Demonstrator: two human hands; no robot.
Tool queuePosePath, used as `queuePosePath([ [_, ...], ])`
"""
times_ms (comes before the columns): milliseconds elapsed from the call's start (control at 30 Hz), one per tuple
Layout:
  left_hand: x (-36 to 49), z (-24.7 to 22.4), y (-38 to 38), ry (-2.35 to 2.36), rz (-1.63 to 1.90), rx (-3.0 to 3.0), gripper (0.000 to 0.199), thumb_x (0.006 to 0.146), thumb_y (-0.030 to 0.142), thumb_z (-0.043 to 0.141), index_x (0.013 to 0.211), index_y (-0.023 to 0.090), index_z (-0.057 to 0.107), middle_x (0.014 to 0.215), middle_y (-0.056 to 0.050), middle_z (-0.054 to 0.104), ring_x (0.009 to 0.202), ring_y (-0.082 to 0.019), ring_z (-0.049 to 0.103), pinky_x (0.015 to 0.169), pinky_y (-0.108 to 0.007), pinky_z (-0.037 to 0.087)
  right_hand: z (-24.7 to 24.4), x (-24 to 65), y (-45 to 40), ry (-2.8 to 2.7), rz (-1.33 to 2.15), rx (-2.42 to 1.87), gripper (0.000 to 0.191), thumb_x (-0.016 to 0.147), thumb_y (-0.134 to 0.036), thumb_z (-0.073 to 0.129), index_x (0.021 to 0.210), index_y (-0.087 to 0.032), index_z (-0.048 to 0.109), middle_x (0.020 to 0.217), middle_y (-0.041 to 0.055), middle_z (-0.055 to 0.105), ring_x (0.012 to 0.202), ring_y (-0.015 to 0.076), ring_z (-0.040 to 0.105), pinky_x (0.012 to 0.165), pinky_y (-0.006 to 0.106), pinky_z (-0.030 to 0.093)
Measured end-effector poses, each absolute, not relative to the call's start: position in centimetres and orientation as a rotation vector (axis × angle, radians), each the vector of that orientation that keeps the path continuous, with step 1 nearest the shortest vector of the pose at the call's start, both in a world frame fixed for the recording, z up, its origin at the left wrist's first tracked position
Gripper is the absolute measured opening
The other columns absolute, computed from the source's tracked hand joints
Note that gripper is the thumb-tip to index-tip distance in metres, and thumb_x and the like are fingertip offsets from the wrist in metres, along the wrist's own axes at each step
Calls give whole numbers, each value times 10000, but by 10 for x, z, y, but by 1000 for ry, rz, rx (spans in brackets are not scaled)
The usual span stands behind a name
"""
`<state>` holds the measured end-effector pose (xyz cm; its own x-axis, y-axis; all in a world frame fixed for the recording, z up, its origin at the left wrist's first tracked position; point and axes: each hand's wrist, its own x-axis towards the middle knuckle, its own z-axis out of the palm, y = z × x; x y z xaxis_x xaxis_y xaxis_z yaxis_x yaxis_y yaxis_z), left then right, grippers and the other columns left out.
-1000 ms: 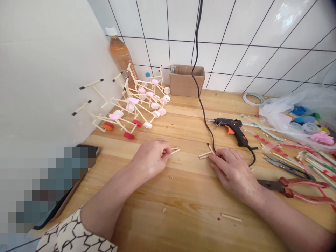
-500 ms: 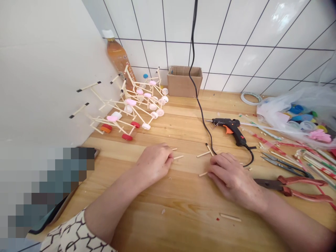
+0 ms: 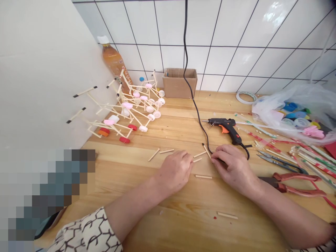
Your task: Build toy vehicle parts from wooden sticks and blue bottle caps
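My left hand is closed, its fingertips pinching a short wooden stick that points right. My right hand rests on the table with thumb and fingers drawn together at the lower end of a black-tipped wooden stick. Another short stick lies beside that one, nearly meeting it; whether they are joined I cannot tell. Below, between the hands, lies a loose stick. Two more sticks, one slanted and one nearly level, lie beyond my left hand.
Stick frames with bottle-cap wheels stand at back left by a bottle. A glue gun, its black cable, snips and pliers lie right. Behind are a cardboard box, tape roll and plastic bag.
My left hand has moved right with a short stick, uncovering two sticks behind it. My right hand has shifted slightly up the table, off the loose stick below. The view has turned a little.
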<state>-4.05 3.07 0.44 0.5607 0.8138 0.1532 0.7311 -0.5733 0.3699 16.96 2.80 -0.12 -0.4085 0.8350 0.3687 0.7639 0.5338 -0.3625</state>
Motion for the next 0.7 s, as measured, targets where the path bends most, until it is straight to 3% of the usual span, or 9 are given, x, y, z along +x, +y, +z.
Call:
queuePosePath([
  [367, -32, -11, 36, 1183, 637, 2606, 176, 896, 149, 440, 806, 144, 591, 796, -64, 616, 775, -183, 580, 724, -310, 475, 0, 167, 28, -2300, 185, -1315, 172, 845, -157, 493, 719, -166, 611, 731, 72, 598, 710, 193, 539, 648, 318, 428],
  [533, -38, -6, 38, 1193, 705, 2433, 65, 815, 179, 586, 879, 164, 587, 868, -59, 626, 826, -186, 585, 757, -312, 480, 0, 167, 27, -2283, 192, -1314, 166, 844, -161, 493, 732, -174, 615, 736, 70, 598, 711, 192, 544, 648, 316, 430],
  [700, -42, -2, 42, 1276, 663, 2261, 49, 759, 129, 628, 765, 176, 616, 798, -26, 642, 770, -159, 595, 720, -277, 467, -1, 169, 26, -2290, 175, -1314, 139, 840, -180, 510, 756, -171, 621, 768, 74, 596, 724, 194, 533, 657, 323, 427],
])
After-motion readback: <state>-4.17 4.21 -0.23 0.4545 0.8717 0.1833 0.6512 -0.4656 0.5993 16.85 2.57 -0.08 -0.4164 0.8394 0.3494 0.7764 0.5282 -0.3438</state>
